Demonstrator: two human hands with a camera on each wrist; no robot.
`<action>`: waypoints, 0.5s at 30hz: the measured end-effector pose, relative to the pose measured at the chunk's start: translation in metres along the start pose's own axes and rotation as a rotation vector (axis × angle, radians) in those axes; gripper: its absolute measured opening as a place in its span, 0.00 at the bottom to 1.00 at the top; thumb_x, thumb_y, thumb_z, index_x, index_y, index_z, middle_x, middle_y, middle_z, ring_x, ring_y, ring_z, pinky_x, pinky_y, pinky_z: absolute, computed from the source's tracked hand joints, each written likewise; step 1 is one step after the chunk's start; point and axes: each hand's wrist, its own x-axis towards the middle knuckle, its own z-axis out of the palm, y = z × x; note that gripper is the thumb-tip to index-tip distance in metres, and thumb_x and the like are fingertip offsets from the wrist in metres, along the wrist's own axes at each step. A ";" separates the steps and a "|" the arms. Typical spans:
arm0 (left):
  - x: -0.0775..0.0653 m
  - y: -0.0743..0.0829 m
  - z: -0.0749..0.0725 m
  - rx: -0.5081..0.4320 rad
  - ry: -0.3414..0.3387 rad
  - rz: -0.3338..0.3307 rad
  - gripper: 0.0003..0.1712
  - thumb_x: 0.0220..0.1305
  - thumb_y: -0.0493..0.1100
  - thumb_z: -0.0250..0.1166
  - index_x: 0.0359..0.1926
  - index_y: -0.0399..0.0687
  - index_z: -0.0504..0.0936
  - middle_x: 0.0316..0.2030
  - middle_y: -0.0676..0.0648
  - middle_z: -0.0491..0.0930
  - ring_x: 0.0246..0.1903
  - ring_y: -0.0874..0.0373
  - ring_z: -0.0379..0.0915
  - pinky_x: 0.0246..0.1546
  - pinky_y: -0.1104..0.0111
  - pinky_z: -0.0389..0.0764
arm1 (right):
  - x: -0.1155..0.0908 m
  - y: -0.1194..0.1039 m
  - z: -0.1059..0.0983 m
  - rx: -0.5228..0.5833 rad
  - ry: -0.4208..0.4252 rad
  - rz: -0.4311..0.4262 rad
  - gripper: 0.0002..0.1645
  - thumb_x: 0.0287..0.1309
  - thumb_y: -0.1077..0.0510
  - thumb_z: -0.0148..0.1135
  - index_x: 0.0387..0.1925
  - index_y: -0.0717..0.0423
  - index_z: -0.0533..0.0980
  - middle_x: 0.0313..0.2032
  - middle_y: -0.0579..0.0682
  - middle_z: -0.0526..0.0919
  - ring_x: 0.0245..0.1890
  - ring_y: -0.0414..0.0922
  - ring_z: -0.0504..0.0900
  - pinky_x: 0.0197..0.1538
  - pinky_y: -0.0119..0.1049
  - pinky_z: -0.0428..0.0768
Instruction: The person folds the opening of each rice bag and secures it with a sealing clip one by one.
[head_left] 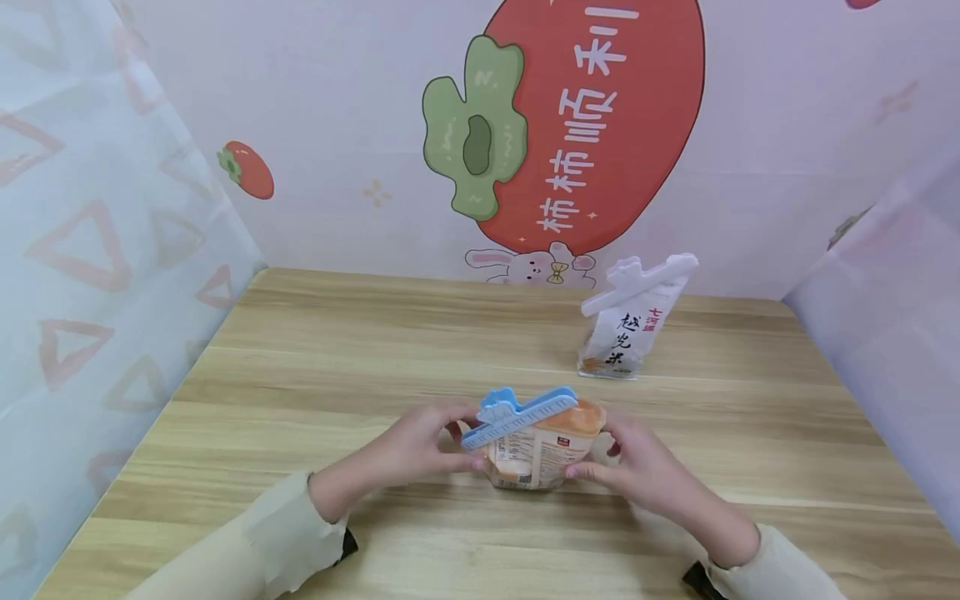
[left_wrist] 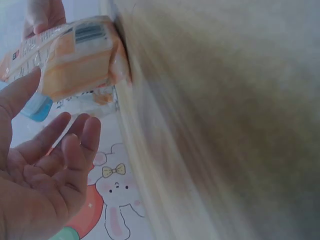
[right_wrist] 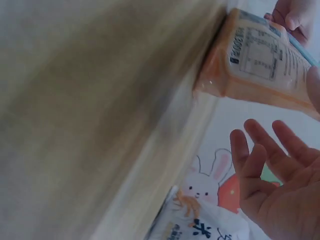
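Note:
An orange and white food bag (head_left: 542, 454) stands upright on the table, a blue sealing clip (head_left: 517, 417) fastened slantwise across its top. My left hand (head_left: 431, 446) is at the bag's left side, thumb tip right at its lower edge. Loosely bent, the other fingers of the left hand (left_wrist: 55, 170) stay apart from the bag in the left wrist view. On the opposite side is my right hand (head_left: 637, 462), with its thumb against the bag's lower right front. Spread fingers of the right hand (right_wrist: 280, 170) show a gap to the bag (right_wrist: 260, 62) in the right wrist view.
Behind and to the right, a white rice bag (head_left: 622, 342) with a white sealing clip (head_left: 637, 283) stands on the wooden table (head_left: 315, 358). A printed backdrop (head_left: 337, 108) rises along the table's back edge, with patterned sheets at both sides.

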 end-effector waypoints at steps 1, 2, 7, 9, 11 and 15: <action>-0.002 0.000 0.002 -0.006 -0.001 -0.006 0.27 0.51 0.53 0.69 0.52 0.50 0.77 0.45 0.55 0.78 0.38 0.62 0.74 0.41 0.66 0.78 | -0.002 0.001 0.001 0.000 0.000 0.017 0.29 0.40 0.40 0.70 0.47 0.40 0.75 0.42 0.36 0.81 0.39 0.36 0.76 0.32 0.32 0.77; -0.003 0.001 0.004 -0.013 0.001 -0.021 0.29 0.51 0.54 0.69 0.54 0.48 0.75 0.46 0.54 0.78 0.38 0.61 0.75 0.39 0.67 0.78 | -0.004 0.002 0.003 0.011 -0.006 0.032 0.28 0.41 0.40 0.69 0.47 0.42 0.75 0.40 0.37 0.82 0.36 0.35 0.77 0.30 0.31 0.77; -0.007 0.003 0.012 -0.091 0.053 -0.099 0.39 0.51 0.55 0.69 0.61 0.44 0.69 0.51 0.48 0.77 0.40 0.59 0.77 0.36 0.73 0.78 | -0.011 0.004 0.010 0.160 -0.030 0.092 0.27 0.46 0.45 0.68 0.46 0.56 0.76 0.37 0.49 0.85 0.34 0.36 0.82 0.32 0.29 0.80; -0.006 0.003 0.015 -0.151 0.074 -0.105 0.37 0.50 0.52 0.70 0.60 0.44 0.70 0.49 0.47 0.79 0.40 0.59 0.78 0.38 0.74 0.79 | -0.012 0.004 0.013 0.233 -0.038 0.083 0.26 0.48 0.49 0.68 0.45 0.61 0.76 0.39 0.54 0.84 0.35 0.39 0.84 0.35 0.29 0.81; -0.004 0.002 0.017 -0.215 0.086 -0.090 0.32 0.51 0.48 0.70 0.57 0.43 0.74 0.47 0.46 0.80 0.40 0.59 0.79 0.38 0.75 0.79 | -0.012 0.004 0.016 0.283 -0.037 0.067 0.23 0.49 0.52 0.68 0.44 0.63 0.77 0.40 0.57 0.84 0.36 0.41 0.85 0.37 0.28 0.81; -0.001 0.002 0.020 -0.291 0.104 -0.056 0.22 0.50 0.42 0.70 0.48 0.42 0.80 0.43 0.44 0.82 0.39 0.59 0.81 0.38 0.76 0.79 | -0.012 0.005 0.020 0.298 0.000 0.042 0.19 0.49 0.55 0.67 0.42 0.62 0.78 0.39 0.57 0.84 0.37 0.40 0.85 0.38 0.28 0.81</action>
